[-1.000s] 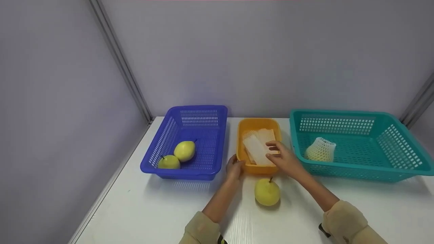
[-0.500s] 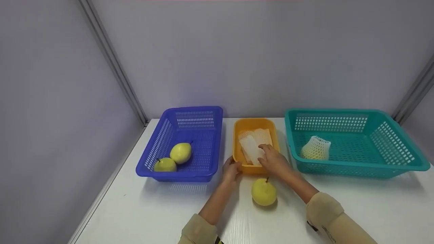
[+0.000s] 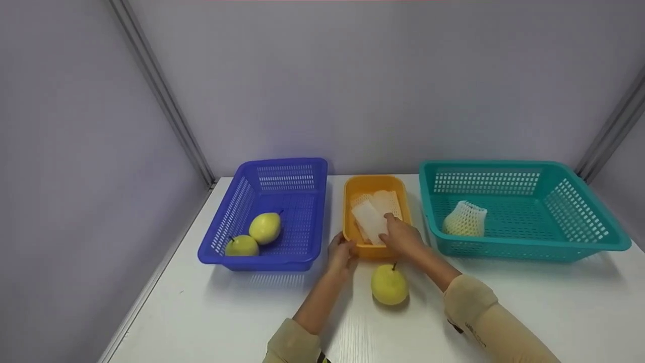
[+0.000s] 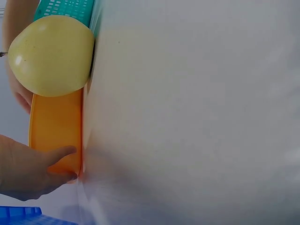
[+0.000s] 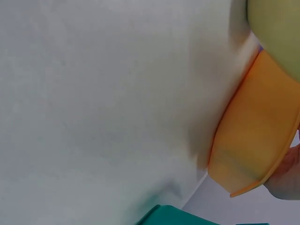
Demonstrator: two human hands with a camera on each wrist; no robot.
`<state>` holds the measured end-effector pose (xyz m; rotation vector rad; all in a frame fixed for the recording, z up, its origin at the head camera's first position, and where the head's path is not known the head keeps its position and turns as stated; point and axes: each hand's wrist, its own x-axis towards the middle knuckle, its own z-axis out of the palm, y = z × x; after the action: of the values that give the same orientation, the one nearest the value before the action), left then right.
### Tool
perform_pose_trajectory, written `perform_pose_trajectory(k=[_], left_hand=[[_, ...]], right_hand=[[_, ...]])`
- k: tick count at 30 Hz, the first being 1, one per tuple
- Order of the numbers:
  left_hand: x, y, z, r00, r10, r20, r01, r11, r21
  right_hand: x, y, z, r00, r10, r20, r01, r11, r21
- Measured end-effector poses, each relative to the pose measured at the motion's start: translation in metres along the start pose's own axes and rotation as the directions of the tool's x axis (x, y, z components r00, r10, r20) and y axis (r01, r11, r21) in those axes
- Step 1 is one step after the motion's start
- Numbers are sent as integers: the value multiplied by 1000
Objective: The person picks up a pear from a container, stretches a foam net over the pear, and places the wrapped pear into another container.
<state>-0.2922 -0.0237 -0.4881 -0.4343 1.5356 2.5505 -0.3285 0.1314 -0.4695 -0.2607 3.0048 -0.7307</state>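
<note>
Several white foam fruit nets [image 3: 370, 222] lie flat in a small orange basket [image 3: 375, 252]. My right hand [image 3: 404, 239] reaches over the basket's front right side and pinches the top net between thumb and fingers; the fingertips are partly hidden. At the front left corner my left hand [image 3: 340, 257] holds the basket, its thumb lying along the outer front wall in the left wrist view. A yellow pear [image 3: 389, 285] stands on the table in front of the basket, between my forearms, stem up.
To the left stands a blue basket [image 3: 252, 261] with two pears [image 3: 265, 228] in it. A teal basket [image 3: 529, 247] on the right holds a pear in a white foam net [image 3: 466, 219]. Grey walls [image 3: 322, 91] rise behind and at the sides of the white table [image 3: 211, 312].
My right hand has moved down onto the foam nets, its fingers now at the top one. The left hand stays at the basket's corner. The whole view has shifted slightly.
</note>
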Motion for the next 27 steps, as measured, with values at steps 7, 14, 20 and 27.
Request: perform_pose_trajectory(k=[7, 14, 20, 27], left_hand=[[1, -1, 1, 1000, 2, -12, -1, 1000, 24], [-1, -2, 2, 1000, 21, -11, -21, 1000, 12], [-3, -1, 2, 999, 24, -25, -23, 999, 40], [-11, 3, 1, 997, 16, -78, -10, 997, 72]], right_hand=[[0, 6, 0, 993, -2, -115, 22, 984, 177], [-7, 7, -8, 978, 39, -207, 43, 925, 378], [-20, 7, -17, 963, 41, -267, 91, 880, 466], [-37, 9, -28, 942, 12, -334, 182, 819, 544]])
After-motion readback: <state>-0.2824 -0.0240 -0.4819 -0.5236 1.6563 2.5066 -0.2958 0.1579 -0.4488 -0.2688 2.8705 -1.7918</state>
